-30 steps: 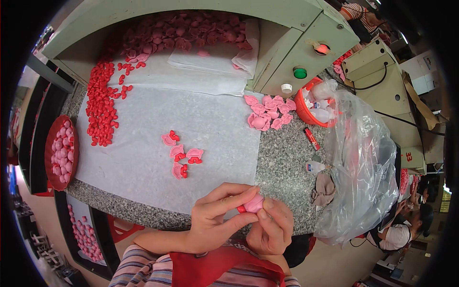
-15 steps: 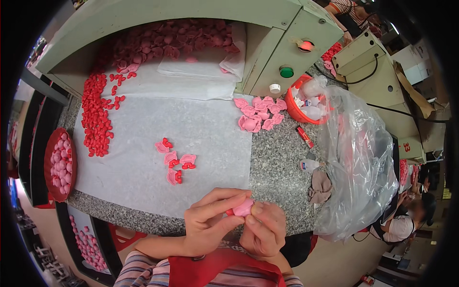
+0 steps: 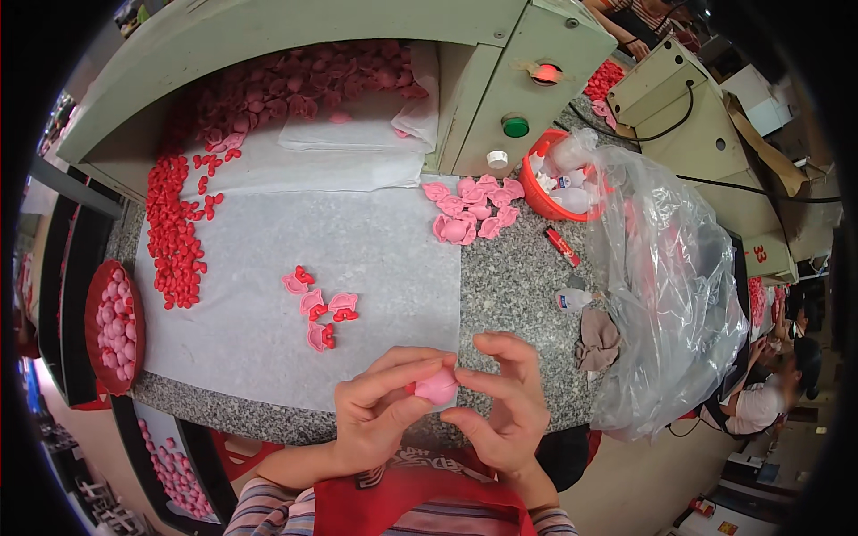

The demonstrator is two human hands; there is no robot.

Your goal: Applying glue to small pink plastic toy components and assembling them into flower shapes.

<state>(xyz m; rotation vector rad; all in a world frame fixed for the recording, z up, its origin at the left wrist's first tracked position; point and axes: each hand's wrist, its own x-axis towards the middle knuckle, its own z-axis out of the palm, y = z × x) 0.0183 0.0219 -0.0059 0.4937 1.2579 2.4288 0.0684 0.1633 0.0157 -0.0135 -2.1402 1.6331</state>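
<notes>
Over the table's front edge, my left hand [image 3: 371, 406] is closed, pinching a small pink molded piece [image 3: 437, 389] between thumb and fingers. A bit of red shows at the piece's left end, partly covered by the fingers. My right hand [image 3: 511, 406] is open just to the right, thumb and fingers apart, one fingertip at or close to the piece's right side. Beyond the hands, several pink pieces with red parts attached [image 3: 315, 305] lie on a white paper sheet [image 3: 232, 330].
Small red pieces [image 3: 172, 241] cover the sheet's left side. A red bowl [image 3: 93, 335] of pink balls stands farther left. Pink shell-like pieces [image 3: 456, 230] lie near a green machine [image 3: 483, 98]. Rightward are an orange basket [image 3: 545, 203] of bottles, a cloth [image 3: 597, 339] and a plastic bag [image 3: 670, 304].
My right hand has loosened from the pink piece, its thumb and fingers spreading apart. The left hand keeps its hold. The whole view has shifted slightly.
</notes>
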